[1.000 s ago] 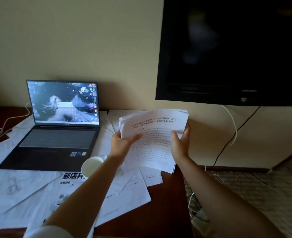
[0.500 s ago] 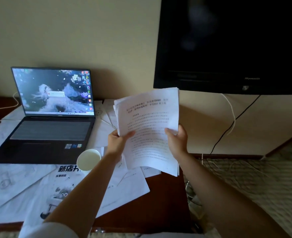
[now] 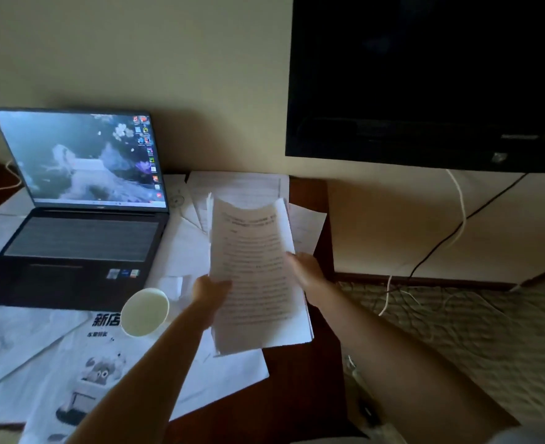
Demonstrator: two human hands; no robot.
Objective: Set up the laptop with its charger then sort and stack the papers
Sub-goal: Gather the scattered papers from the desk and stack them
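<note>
Gripping a sheaf of papers [image 3: 255,270] above the desk [image 3: 297,395], the left hand [image 3: 208,291] and right hand [image 3: 306,270] each pinch 1 edge. Laptop [image 3: 78,213] looks open and lit, its cable hard to trace; loose sheets [image 3: 40,363] remain unsorted.

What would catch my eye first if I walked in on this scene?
Probably the sheaf of printed papers held up in the middle, the left hand and right hand gripping its sides. Next, the glowing open laptop at left on a paper-strewn desk, a white cup in front of it. A big dark television hangs top right.
</note>
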